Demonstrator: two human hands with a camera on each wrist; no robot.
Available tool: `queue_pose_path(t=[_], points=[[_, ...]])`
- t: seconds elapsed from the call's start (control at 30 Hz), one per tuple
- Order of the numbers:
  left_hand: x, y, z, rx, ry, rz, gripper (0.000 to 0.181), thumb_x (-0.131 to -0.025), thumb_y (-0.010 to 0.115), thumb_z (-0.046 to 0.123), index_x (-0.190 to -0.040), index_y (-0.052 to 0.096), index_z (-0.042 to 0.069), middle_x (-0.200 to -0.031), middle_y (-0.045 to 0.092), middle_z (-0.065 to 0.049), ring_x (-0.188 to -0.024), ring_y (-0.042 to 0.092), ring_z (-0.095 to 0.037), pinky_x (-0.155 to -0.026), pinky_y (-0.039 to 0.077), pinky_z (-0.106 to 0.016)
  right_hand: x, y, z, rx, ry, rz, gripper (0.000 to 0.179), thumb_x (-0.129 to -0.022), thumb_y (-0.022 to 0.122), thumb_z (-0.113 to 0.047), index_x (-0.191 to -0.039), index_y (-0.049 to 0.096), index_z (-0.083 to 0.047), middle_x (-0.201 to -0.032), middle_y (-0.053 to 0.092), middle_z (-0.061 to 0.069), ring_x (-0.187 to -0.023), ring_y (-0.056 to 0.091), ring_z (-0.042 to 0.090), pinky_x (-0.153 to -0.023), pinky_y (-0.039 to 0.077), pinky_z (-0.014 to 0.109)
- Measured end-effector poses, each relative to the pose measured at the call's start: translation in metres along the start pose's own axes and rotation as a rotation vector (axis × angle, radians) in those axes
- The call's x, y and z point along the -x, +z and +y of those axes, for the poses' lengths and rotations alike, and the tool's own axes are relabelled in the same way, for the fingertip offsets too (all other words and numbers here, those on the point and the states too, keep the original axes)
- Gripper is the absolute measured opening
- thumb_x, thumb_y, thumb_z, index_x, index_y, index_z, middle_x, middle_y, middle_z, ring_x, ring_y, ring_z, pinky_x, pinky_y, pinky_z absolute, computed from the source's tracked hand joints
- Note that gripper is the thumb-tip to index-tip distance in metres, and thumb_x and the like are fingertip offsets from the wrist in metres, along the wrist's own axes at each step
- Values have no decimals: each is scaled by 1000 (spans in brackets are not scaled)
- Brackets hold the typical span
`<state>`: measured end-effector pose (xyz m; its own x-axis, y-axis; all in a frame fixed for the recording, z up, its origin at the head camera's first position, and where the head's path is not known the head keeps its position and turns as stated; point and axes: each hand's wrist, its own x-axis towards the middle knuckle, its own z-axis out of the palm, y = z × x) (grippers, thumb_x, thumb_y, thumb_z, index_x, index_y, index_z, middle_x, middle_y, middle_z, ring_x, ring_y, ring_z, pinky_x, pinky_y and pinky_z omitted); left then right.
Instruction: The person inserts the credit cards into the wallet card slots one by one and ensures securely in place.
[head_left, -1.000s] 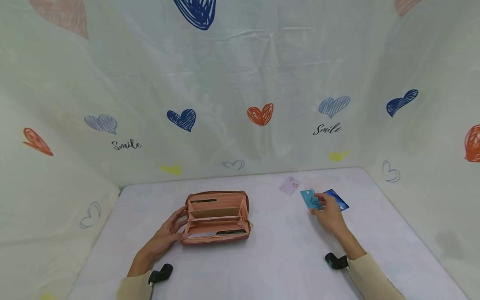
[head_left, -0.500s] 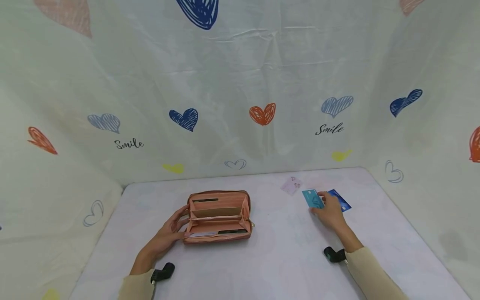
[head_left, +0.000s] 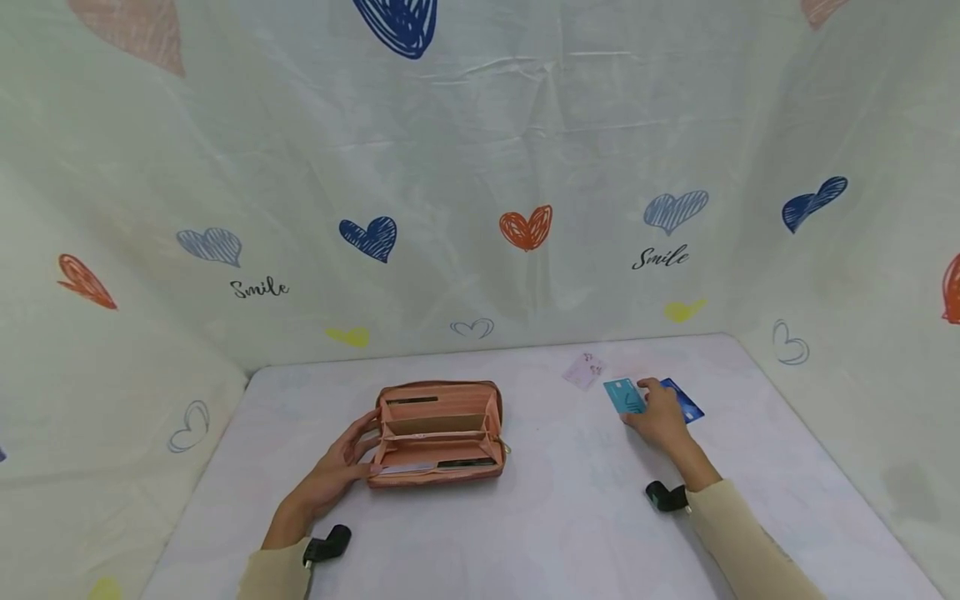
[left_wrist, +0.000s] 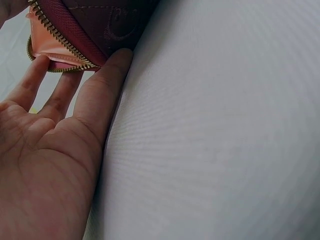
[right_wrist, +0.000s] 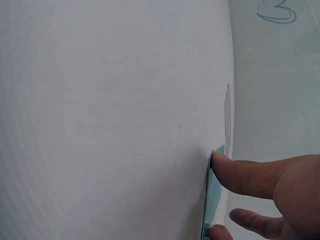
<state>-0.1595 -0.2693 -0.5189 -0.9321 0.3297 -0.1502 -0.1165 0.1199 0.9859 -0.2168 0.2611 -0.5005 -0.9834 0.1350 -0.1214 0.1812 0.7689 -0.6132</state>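
Unzipped pink wallet (head_left: 461, 409) on a white table (head_left: 540, 525), left hand (head_left: 332, 472) gripping its left edge, well apart to the right a teal card (head_left: 623, 396) pinched at its edges by the right hand (head_left: 662, 419), blue card (head_left: 685, 402) partly hidden behind that hand

Dark-blue card (head_left: 686, 403) partly behind right hand (head_left: 660, 419)

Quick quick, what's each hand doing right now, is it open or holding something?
Left hand: holding the wallet by its side.
Right hand: pinching the teal card between thumb and finger.
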Motion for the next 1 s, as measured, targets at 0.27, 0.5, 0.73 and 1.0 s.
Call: queue_pose_path(t=[0.27, 0.5, 0.73, 1.0], points=[[2, -1, 0, -5, -7, 11, 95, -94, 73, 3, -169, 15, 6, -169, 20, -23, -140, 45, -8, -102, 44, -17, -1, -8, 1, 11, -40, -77, 69, -91, 78, -2, -145, 40, 18, -135, 51, 46, -125, 53, 57, -102, 46, 65], [-2, 1, 1, -36, -47, 33, 97, -92, 76, 4, -169, 17, 9, -170, 22, -21, -155, 30, -41, -101, 44, -16, 4, -15, 2, 0, -85, 6, 37, -102, 59, -2, -132, 57, 19, -126, 61, 40, -112, 61, 50, -94, 50, 60], [-3, 0, 1, -13, -21, 18, 97, -92, 76, 4, -169, 16, 7, -169, 21, -24, -155, 27, -45, -101, 44, -16, 7, -18, -3, -73, -166, 54, 29, -100, 62, 0, -124, 63, 16, -109, 67, 32, -100, 67, 43, -81, 56, 48], [-2, 0, 0, 4, -13, 18, 97, -91, 75, 1, -169, 17, 7, -169, 21, -23, -153, 32, -38, -101, 45, -17, 14, -10, -29, -249, -235, 9, 23, -96, 66, 5, -118, 63, 13, -96, 66, 20, -77, 66, 20, -65, 59, 31]])
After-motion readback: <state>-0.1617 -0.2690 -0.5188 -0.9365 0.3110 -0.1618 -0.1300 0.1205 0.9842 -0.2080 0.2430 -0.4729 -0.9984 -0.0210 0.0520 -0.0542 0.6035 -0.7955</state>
